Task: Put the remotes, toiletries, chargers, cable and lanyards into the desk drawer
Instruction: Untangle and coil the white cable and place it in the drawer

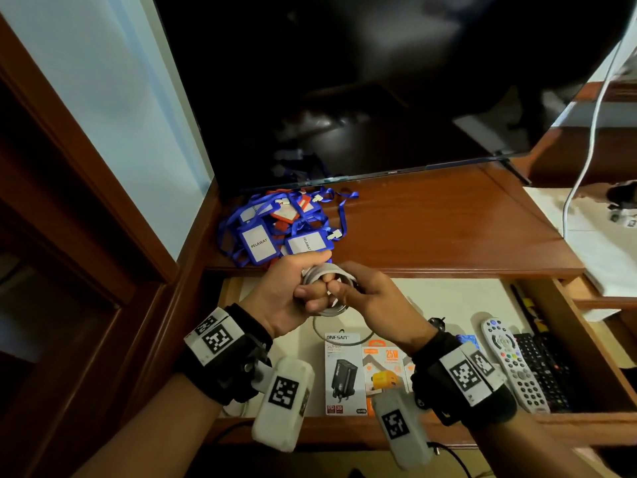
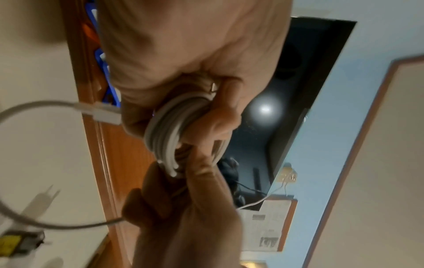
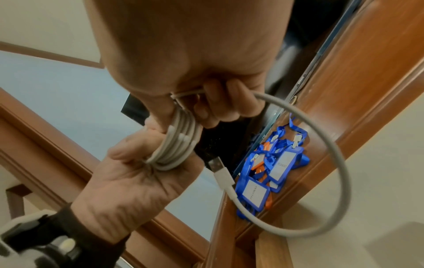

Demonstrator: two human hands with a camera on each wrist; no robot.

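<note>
Left hand (image 1: 291,291) and right hand (image 1: 374,298) both grip the coiled white cable (image 1: 324,274), fingers curled round the loops, above the open desk drawer (image 1: 586,343). One loose end with its USB plug (image 3: 216,165) hangs free. Lanyards (image 1: 279,225) lie heaped on the desk top (image 1: 448,222). Charger boxes (image 1: 344,370) and remotes (image 1: 513,363) lie inside the drawer.
</note>
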